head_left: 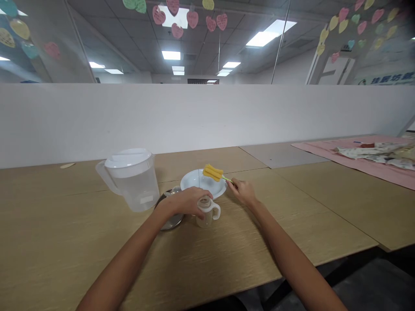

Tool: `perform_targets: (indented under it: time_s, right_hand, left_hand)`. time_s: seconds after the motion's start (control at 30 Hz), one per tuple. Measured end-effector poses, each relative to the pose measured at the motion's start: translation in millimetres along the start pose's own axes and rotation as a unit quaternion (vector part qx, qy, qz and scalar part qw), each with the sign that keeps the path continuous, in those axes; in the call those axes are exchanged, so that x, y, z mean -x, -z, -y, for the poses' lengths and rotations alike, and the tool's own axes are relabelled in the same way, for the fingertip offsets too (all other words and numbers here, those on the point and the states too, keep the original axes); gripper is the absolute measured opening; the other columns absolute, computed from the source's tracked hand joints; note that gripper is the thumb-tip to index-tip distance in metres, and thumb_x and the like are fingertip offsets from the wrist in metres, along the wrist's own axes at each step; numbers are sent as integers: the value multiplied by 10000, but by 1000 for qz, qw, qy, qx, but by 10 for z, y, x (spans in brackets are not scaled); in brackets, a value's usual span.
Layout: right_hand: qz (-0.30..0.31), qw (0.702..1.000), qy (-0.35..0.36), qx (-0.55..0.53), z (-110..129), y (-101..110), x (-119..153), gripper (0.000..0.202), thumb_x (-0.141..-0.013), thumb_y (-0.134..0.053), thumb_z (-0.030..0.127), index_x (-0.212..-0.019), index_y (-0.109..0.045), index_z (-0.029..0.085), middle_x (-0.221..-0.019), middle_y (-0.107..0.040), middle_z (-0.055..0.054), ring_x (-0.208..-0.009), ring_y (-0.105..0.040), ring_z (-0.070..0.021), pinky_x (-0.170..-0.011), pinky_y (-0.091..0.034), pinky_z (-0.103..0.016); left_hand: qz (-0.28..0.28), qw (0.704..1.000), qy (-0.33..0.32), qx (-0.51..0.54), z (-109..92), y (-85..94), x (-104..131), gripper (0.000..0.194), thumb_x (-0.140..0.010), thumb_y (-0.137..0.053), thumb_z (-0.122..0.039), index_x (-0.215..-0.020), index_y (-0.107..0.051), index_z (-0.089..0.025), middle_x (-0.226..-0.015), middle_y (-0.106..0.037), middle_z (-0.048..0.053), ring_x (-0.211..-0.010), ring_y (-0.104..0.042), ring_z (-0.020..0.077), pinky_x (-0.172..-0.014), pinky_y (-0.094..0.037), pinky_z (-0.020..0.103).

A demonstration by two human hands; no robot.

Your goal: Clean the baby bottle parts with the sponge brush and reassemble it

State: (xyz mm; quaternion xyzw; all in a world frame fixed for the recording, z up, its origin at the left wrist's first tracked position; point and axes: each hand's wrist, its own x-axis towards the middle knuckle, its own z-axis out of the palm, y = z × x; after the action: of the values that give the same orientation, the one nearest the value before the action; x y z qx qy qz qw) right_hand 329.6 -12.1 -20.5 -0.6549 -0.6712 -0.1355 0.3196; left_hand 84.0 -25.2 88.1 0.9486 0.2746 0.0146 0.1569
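My left hand (193,201) is wrapped round a small clear jar (205,218) with a white handle on its right side. The jar stands upright on the table, its mouth facing up. In my right hand (242,190) is the thin green handle of a sponge brush (213,172). Its yellow sponge head points left, over a white bowl (191,179) behind the jar. Partly hidden under my left forearm lies a round metal tray (172,222), with a small clear object on it that I cannot make out.
A translucent pitcher (139,185) with a white lid stands on the left of the wooden table (227,268). A flat tan piece (67,166) lies farther back. At the right, a pink cloth (324,147) bears patterned fabric. A white partition (194,116) borders the back.
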Motion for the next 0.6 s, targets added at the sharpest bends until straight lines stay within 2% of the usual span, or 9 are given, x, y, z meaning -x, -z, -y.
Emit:
perform_targets:
  time_s: [0.13,0.2,0.33,0.4,0.47,0.53,0.6]
  right_hand:
    - [-42,998,18,-37,3,40,15,389,-881,-271,386,-673,-517,169,-540,-533,-20,-479,-430,-107,-498,-229,-221]
    - [-82,994,43,-60,13,65,27,377,-883,-256,351,-655,-495,169,-517,-496,-9,-462,-408,-100,-497,-251,-215]
    - [-163,978,100,-83,45,93,52,333,-880,-282,299,-615,-448,180,-464,-414,19,-420,-367,-93,-477,-262,-212]
    - [-206,968,111,-91,58,98,63,313,-877,-295,275,-618,-445,183,-455,-395,26,-413,-365,-93,-472,-270,-210]
    - [-253,955,115,-100,67,101,71,301,-876,-298,248,-623,-448,184,-457,-391,27,-414,-372,-93,-474,-282,-207]
    - [-287,943,135,-98,77,99,71,288,-870,-308,224,-624,-452,182,-458,-393,27,-415,-374,-92,-478,-290,-205]
    - [-287,940,167,-77,92,90,61,269,-860,-338,218,-626,-466,178,-458,-404,28,-421,-378,-90,-480,-288,-204]
  left_hand:
    - [-41,996,14,78,-50,88,30,646,-541,-731,-391,-1133,-517,-246,-1015,-612,14,-899,-573,211,-753,-435,280]
    - [-81,987,2,139,-95,148,51,610,-531,-744,-415,-1075,-543,-225,-1027,-606,13,-921,-569,210,-768,-441,283]
    - [-168,948,-25,270,-123,206,60,599,-551,-752,-391,-1077,-534,-203,-1086,-595,27,-1012,-552,205,-853,-435,296]
    - [-223,930,-18,293,-95,207,47,628,-544,-762,-382,-1095,-528,-196,-1097,-594,42,-1018,-555,206,-874,-431,309]
    - [-290,920,-8,263,-45,200,24,633,-530,-772,-386,-1085,-542,-185,-1084,-596,59,-1002,-561,212,-875,-434,327]
    - [-354,917,-3,184,16,187,-5,611,-514,-781,-384,-1048,-569,-176,-1054,-596,70,-974,-561,219,-862,-438,346]
    - [-393,915,-5,87,79,165,-37,570,-527,-779,-367,-1029,-585,-179,-1024,-592,69,-948,-555,220,-845,-441,358]
